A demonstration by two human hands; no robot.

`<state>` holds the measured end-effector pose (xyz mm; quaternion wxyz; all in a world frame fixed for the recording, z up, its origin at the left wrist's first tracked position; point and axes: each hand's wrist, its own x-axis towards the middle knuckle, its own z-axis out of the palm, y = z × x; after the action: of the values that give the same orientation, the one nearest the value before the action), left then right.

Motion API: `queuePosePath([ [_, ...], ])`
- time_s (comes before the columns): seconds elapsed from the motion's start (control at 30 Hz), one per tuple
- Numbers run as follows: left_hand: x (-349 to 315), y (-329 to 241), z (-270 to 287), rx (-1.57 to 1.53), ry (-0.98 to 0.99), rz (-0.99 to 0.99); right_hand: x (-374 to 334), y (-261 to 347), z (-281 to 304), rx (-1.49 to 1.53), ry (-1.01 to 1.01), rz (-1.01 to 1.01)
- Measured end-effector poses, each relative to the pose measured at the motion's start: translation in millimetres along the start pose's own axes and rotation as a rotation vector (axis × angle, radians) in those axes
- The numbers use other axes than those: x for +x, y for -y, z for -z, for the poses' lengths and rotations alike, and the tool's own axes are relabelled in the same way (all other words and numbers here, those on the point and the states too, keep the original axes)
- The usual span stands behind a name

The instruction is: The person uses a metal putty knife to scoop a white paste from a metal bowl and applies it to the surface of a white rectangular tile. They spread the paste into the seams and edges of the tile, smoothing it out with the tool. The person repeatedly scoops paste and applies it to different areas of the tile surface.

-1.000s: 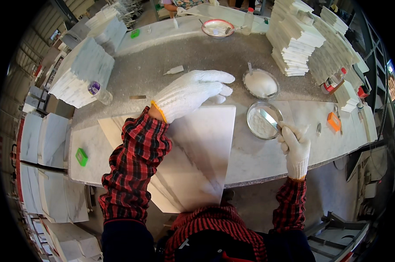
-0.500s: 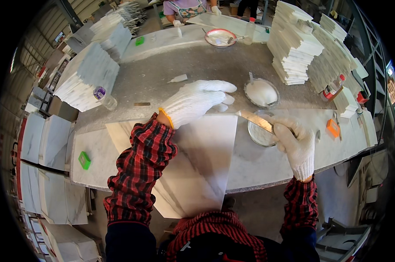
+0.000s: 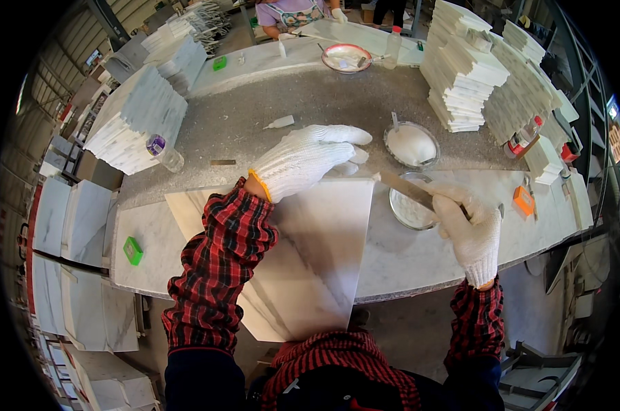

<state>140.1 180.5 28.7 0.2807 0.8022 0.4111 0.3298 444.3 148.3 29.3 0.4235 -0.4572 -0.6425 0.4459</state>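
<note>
A veined white marble slab tilts toward me across the near edge of the table. My left hand, in a white knit glove, lies at its far edge with the fingers stretched to the right; whether the fingertips touch the stone is hard to tell. My gloved right hand is closed round a flat-bladed putty knife. White paste sits on the blade's tip, close to the slab's far right corner. Below the blade stands a round metal dish of white material, partly covered by blade and hand.
Beyond lies a bowl of white powder. Stacked marble pieces rise at left and right. A small white squeeze bottle, a green block and an orange block lie about. Another person works across the table.
My right hand has shifted slightly right, and the knife blade has turned so it no longer glints. My left hand and the slab stay put. The other person's hand has moved.
</note>
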Motion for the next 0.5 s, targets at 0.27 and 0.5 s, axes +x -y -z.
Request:
queuePosePath([
  [0.27, -1, 1, 2, 0.106, 0.036, -0.027, -1, 1, 2, -0.012, 0.009, 0.044],
  [0.5, 0, -19, 1, -0.350, 0.040, 0.368, -3, 12, 2, -0.104, -0.004, 0.010],
])
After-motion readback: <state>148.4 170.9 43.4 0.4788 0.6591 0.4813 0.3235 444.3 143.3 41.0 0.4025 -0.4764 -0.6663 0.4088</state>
